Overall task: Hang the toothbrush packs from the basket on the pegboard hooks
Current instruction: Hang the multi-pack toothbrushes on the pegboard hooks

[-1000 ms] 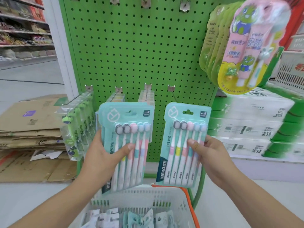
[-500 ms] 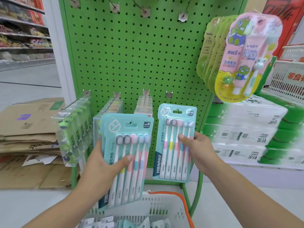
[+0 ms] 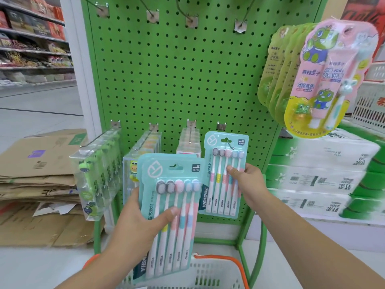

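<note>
1. Where the view faces forward, a green pegboard (image 3: 187, 80) fills the middle, with a row of bare hooks (image 3: 239, 24) at its top and a second row lower down.
2. Flattened cardboard (image 3: 37, 178) is stacked on the floor to the left of the board.
3. White and green cartons (image 3: 325, 174) are stacked to the right of the board.
4. A white basket (image 3: 208, 274) with an orange handle sits at the bottom edge, below the hands; what lies in it cannot be made out.
5. Pink and yellow kids' packs (image 3: 325, 80) hang in a bunch at the upper right.
6. Clear packs (image 3: 95, 176) hang on the lower left hooks.
7. A stack of teal packs (image 3: 173, 207) is tilted in front of the lower hooks, held away from the board. The left hand (image 3: 137, 224) grips it, thumb across the front over the handles and fingers behind.
8. A single teal pack (image 3: 226, 174) stands upright against the board at the rightmost lower hook. The hook's tip (image 3: 230, 145) shows through its hang hole.
9. The right hand (image 3: 250, 184) pinches this pack at its right edge, thumb on the front over the brush necks.
</note>
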